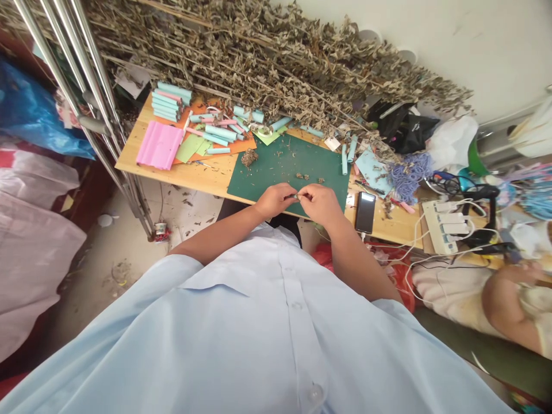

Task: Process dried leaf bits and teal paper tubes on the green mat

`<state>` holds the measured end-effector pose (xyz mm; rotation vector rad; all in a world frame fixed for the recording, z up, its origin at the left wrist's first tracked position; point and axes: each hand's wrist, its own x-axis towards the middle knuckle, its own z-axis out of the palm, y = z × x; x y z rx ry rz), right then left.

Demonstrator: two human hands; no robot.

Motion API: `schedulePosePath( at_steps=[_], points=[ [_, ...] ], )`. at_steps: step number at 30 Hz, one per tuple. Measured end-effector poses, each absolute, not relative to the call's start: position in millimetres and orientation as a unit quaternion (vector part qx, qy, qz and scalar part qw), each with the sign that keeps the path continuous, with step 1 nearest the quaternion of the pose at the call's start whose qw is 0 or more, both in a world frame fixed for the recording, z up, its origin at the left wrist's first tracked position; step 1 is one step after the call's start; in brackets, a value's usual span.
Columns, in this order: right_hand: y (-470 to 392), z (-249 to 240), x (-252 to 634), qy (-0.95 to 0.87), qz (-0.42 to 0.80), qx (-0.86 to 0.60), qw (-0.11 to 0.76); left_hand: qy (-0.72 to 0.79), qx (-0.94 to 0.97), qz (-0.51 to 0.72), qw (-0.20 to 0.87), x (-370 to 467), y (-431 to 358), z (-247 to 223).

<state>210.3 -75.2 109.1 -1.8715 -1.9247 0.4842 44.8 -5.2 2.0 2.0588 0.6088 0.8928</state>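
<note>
Above the near edge of a green cutting mat (276,164), my left hand (275,200) and my right hand (319,202) meet fingertip to fingertip. Both are closed in a pinch around a small greyish bit between them, too small to name. Just beyond my right hand lie a few little clumps of dried leaf (302,176). A larger brown clump of dried plant (249,157) rests at the mat's upper left. Dark crumbs are scattered over the mat.
Long dried plant stalks (259,57) are heaped along the back. Blue and pink paper rolls (219,132) lie left; pink paper (159,145) is beside them. On the right are a phone (365,211), purple cords (409,175) and a power strip (442,227). Another person's arm (509,299) shows far right.
</note>
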Motion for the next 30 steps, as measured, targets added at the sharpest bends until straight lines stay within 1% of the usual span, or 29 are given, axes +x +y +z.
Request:
schedulePosePath(
  at_steps=[8, 11, 16, 20, 23, 27, 30],
  points=[
    [-65, 107, 210, -0.6, 0.237, -0.733, 0.215, 0.233, 0.813, 0.36, 0.393, 45, -5, -1],
    [-59, 111, 210, -0.595, 0.25, -0.739, 0.191, 0.225, 0.815, 0.362, 0.392, 45, -5, -2],
    [-51, 121, 202, -0.638, 0.216, -0.73, 0.12, 0.221, 0.816, 0.36, 0.394, 45, -5, -3],
    [-54, 129, 196, -0.677, 0.177, -0.708, 0.1, 0.231, 0.813, 0.361, 0.395, 45, -5, -1],
    [-62, 127, 198, -0.666, 0.202, -0.707, 0.126, 0.228, 0.812, 0.362, 0.396, 45, -6, 0],
    [-72, 113, 207, -0.622, 0.257, -0.709, 0.211, 0.233, 0.81, 0.364, 0.397, 46, -6, 0],
    [-76, 105, 209, -0.59, 0.274, -0.719, 0.246, 0.234, 0.81, 0.363, 0.397, 46, -5, 0]
  ],
)
